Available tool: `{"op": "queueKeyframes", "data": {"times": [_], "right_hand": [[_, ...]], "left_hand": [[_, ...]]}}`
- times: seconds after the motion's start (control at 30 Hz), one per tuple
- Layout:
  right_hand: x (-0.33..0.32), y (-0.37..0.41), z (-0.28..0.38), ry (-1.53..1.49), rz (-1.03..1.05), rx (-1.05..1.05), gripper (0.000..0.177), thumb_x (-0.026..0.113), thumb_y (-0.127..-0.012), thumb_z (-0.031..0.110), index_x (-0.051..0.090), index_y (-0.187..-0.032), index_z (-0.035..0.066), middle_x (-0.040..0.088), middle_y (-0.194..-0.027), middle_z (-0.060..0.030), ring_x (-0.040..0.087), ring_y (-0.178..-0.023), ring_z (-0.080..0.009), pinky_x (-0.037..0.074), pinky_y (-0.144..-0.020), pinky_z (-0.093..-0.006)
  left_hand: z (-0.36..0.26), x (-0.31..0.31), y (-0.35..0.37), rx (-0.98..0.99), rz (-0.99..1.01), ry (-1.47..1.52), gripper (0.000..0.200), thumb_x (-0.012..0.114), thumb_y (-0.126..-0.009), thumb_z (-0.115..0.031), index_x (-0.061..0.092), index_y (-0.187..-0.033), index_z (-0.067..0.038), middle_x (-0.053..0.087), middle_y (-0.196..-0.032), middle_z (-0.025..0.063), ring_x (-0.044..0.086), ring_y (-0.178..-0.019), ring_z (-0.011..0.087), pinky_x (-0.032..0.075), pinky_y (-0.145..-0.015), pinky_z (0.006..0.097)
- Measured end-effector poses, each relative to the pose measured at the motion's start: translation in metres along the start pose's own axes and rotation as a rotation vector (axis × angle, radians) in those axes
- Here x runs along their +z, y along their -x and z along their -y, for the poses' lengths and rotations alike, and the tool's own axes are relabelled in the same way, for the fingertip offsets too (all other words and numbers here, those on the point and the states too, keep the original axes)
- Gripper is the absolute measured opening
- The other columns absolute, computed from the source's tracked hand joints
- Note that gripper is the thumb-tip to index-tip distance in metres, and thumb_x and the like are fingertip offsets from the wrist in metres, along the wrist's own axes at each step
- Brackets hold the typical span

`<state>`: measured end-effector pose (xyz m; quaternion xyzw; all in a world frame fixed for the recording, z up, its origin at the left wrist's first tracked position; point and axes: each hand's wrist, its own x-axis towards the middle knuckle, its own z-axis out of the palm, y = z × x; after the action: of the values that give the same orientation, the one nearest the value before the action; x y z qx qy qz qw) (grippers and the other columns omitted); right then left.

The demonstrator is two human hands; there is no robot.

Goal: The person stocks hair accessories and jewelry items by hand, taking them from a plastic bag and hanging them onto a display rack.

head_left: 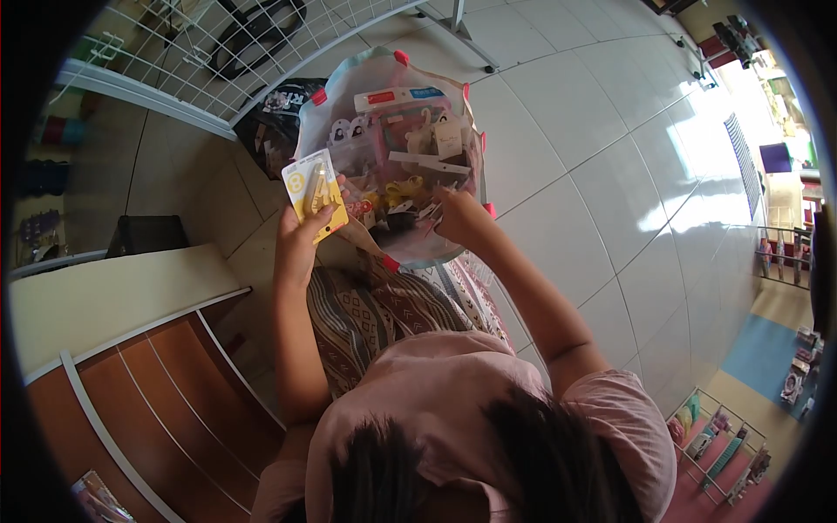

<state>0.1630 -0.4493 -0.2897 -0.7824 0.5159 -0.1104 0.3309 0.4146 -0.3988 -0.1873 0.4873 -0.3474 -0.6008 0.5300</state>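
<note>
- Here, the left hand (298, 235) has thumb and fingers clamped on a yellow pack (317, 187), upright at the rim of an open bag (338, 83).
- The right hand (459, 214) reaches into the bag; its fingertips are hidden, so I cannot tell their state.

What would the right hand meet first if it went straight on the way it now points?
Most likely the packaged goods piled inside the open bag; the right hand is already at them. Which item comes first is unclear, since depth is hard to judge.
</note>
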Motion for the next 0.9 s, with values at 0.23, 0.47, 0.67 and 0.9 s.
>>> {"op": "queueKeyframes", "data": {"times": [0.23, 0.47, 0.67, 0.9], "right_hand": [[-0.008, -0.002, 0.002, -0.006, 0.016, -0.127, 0.031, 0.064, -0.067, 0.008, 0.068, -0.098, 0.008, 0.065, -0.082, -0.019, 0.063, -0.078, -0.0352, 0.05, -0.072, -0.0402], [-0.042, 0.01, 0.009, 0.029, 0.087, 0.066, 0.032, 0.066, -0.068, 0.005, 0.068, -0.1, 0.005, 0.065, -0.083, -0.0201, 0.065, -0.075, -0.0297, 0.051, -0.073, -0.0351], [-0.15, 0.048, -0.003, -0.724, -0.05, 0.155, 0.036, 0.061, -0.081, 0.008, 0.06, -0.115, -0.002, 0.067, -0.089, -0.0131, 0.062, -0.075, -0.0117, 0.052, -0.068, -0.025], [-0.045, 0.098, -0.203, -1.783, -0.372, 0.688, 0.03, 0.06, -0.087, 0.011, 0.05, -0.109, -0.007, 0.06, -0.102, -0.0166, 0.06, -0.097, -0.0274, 0.054, -0.086, -0.0309]], "left_hand": [[0.007, -0.009, 0.008, -0.022, -0.007, 0.005, 0.046, 0.048, -0.086, -0.003, 0.038, -0.131, 0.003, 0.052, -0.126, 0.0176, 0.053, -0.113, 0.0232, 0.04, -0.097, 0.0328], [0.013, -0.016, 0.013, -0.025, -0.049, -0.025, 0.045, 0.048, -0.086, -0.002, 0.039, -0.13, 0.003, 0.052, -0.125, 0.0172, 0.054, -0.112, 0.0221, 0.041, -0.096, 0.0326], [0.012, -0.009, 0.023, -0.081, -0.018, -0.039, 0.043, 0.053, -0.084, -0.005, 0.043, -0.125, 0.003, 0.057, -0.119, 0.0143, 0.056, -0.107, 0.0201, 0.043, -0.093, 0.0321], [0.038, 0.033, 0.037, -0.403, 0.633, -0.279, 0.051, 0.063, -0.081, -0.012, 0.043, -0.123, 0.008, 0.058, -0.114, 0.0169, 0.057, -0.102, 0.0193, 0.044, -0.09, 0.0296]]}}
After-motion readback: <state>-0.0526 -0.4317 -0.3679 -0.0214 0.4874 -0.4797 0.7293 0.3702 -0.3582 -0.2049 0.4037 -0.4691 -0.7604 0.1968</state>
